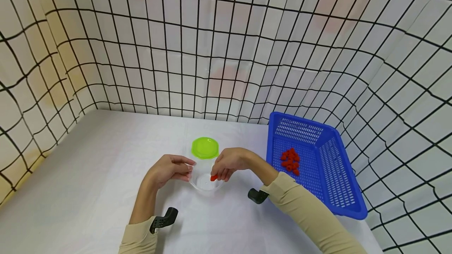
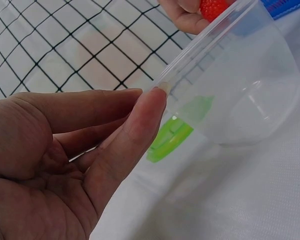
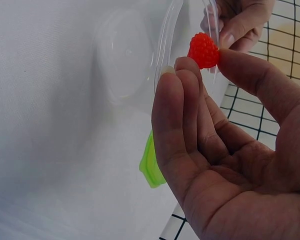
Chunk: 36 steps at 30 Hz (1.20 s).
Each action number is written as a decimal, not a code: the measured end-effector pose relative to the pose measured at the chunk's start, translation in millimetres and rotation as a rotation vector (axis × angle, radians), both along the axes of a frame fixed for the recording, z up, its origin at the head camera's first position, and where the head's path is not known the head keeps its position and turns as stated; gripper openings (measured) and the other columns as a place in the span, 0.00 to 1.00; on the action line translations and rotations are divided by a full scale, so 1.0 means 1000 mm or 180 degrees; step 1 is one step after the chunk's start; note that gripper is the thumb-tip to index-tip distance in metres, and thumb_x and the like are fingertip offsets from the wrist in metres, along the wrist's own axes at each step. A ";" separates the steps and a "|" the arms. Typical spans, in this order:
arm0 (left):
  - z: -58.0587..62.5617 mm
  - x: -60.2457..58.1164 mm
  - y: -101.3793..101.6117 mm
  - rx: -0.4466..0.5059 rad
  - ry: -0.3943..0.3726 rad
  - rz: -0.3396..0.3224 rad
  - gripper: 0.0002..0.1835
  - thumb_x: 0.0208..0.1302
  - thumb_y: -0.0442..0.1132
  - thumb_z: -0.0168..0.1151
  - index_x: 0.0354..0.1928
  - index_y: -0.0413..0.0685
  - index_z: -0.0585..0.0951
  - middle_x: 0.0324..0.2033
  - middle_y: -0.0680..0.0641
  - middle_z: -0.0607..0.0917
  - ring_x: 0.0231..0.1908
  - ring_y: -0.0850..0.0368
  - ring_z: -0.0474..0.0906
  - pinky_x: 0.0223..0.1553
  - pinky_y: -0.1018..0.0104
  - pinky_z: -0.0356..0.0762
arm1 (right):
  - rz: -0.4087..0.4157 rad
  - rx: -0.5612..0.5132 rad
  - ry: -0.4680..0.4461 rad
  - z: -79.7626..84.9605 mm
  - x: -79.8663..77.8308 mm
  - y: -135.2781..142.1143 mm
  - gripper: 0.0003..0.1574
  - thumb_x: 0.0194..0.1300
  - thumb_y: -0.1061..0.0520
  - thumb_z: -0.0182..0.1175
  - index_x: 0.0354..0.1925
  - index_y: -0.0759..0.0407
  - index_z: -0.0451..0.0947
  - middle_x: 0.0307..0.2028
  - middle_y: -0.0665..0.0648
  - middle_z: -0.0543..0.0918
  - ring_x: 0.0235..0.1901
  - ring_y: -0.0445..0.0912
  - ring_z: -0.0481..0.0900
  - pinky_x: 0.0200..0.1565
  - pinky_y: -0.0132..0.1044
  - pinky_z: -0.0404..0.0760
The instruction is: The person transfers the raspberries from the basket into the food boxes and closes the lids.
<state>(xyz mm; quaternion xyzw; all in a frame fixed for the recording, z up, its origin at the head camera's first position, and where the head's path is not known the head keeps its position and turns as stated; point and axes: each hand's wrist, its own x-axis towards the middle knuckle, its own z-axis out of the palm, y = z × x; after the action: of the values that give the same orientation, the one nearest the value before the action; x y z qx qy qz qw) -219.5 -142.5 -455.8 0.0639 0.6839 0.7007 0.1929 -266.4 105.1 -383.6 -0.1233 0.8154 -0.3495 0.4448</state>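
1 red berry [image 3: 203, 51] is pinched between the thumb and fingertips of the right hand [image 1: 229, 163], at the mouth of the clear bowl [image 2: 270, 75]. The bowl's rim appears to be pinched by the left hand [image 1: 171, 169], though contact is blurred by the see-through plastic. The berry would best be lowered inside the wall before release, with the bowl held level and the soft-looking fruit squeezed only lightly. More berries [image 1: 290, 160] are held in the blue basket [image 1: 310, 167].

White cloth [image 1: 88, 191] lies flat across the near side. Black mesh [image 1: 181, 52] stands far, left and right, before a pale sheet [image 1: 173, 34] with pink and yellow blotches.
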 end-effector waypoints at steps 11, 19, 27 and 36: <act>0.002 0.000 0.001 -0.0001 0.0023 0.0007 0.20 0.66 0.28 0.60 0.57 0.19 0.76 0.29 0.48 0.85 0.28 0.60 0.84 0.38 0.65 0.89 | 0.0047 -0.0020 0.0012 0.000 0.000 0.001 0.17 0.67 0.56 0.65 0.44 0.71 0.86 0.28 0.55 0.84 0.27 0.45 0.81 0.37 0.33 0.88; 0.002 -0.001 0.000 -0.0010 0.0004 0.0009 0.21 0.67 0.28 0.60 0.57 0.19 0.76 0.29 0.48 0.86 0.29 0.60 0.84 0.38 0.65 0.89 | 0.0044 -0.0110 -0.0024 0.002 -0.002 0.003 0.19 0.67 0.55 0.64 0.46 0.71 0.85 0.29 0.56 0.85 0.28 0.45 0.82 0.39 0.35 0.88; 0.001 0.000 0.001 0.0021 0.0013 0.0014 0.21 0.66 0.28 0.61 0.57 0.17 0.75 0.29 0.48 0.85 0.27 0.60 0.84 0.37 0.65 0.89 | 0.0005 -0.0221 -0.0157 0.005 -0.008 0.011 0.23 0.68 0.53 0.64 0.50 0.72 0.83 0.33 0.58 0.87 0.33 0.48 0.86 0.44 0.39 0.89; 0.000 -0.001 0.002 -0.0012 -0.0005 0.0005 0.21 0.67 0.29 0.60 0.57 0.18 0.75 0.29 0.48 0.86 0.27 0.60 0.84 0.36 0.65 0.89 | -0.0159 -0.0304 -0.0087 0.033 -0.017 0.031 0.20 0.69 0.52 0.64 0.47 0.68 0.85 0.39 0.62 0.88 0.35 0.49 0.87 0.46 0.41 0.89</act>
<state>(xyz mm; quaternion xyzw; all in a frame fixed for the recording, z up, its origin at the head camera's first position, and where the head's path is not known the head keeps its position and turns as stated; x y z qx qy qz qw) -220.5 -140.7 -455.8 0.0625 0.6852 0.6995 0.1930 -283.1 136.1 -350.8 -0.1192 0.7945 -0.4007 0.4405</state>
